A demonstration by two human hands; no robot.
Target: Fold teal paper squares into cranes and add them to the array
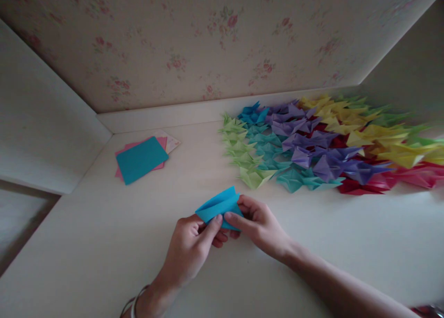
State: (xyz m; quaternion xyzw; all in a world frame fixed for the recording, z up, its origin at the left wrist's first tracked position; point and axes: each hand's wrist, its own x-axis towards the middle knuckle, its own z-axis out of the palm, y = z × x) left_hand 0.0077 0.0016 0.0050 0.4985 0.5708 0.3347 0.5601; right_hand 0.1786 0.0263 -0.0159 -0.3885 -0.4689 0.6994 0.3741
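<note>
A partly folded sheet of blue origami paper (218, 206) is held between both hands above the white table, its upper layers parted into a pocket. My left hand (194, 244) grips its lower left side, thumb pressed on the front and fingers behind. On the right edge, my right hand (260, 221) pinches the same paper, its thumb tip near the left one. Fingers of both hands are partly hidden behind the paper.
Rows of folded paper pieces (301, 142) in green, teal, purple, red and yellow cover the table's right back. A stack of paper with a blue sheet (142, 160) on top lies at left. Behind stands a flowered wall (194, 45); a white panel (45, 110) borders the left.
</note>
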